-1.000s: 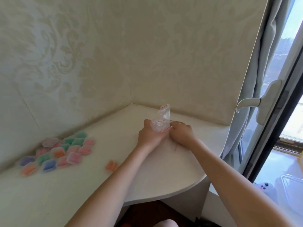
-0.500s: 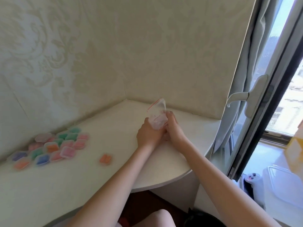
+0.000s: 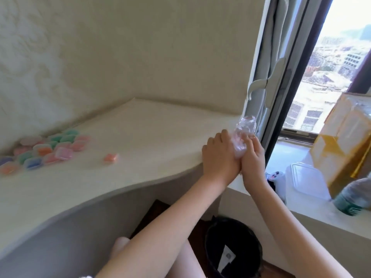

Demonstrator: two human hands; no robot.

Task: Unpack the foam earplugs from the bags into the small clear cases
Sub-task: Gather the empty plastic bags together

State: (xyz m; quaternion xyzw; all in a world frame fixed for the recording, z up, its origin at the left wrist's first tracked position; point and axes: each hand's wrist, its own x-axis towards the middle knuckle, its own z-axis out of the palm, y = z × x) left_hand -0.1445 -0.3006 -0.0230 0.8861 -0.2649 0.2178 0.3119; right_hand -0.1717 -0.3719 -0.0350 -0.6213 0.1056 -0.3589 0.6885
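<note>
I am pinching a crumpled clear bag [image 3: 242, 135] upright between left hand [image 3: 219, 157] and right hand [image 3: 253, 157], off the worktop's [image 3: 140, 141] right edge, above the black bin [image 3: 232, 247].

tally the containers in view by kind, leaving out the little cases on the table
clear bag, gripped between the left hand and the right hand: 1
cardboard box: 1
clear plastic tub: 1
bottle: 1
black bin: 1
total: 5

Two bare forearms, sleeveless to frame edge, bare knees below
</note>
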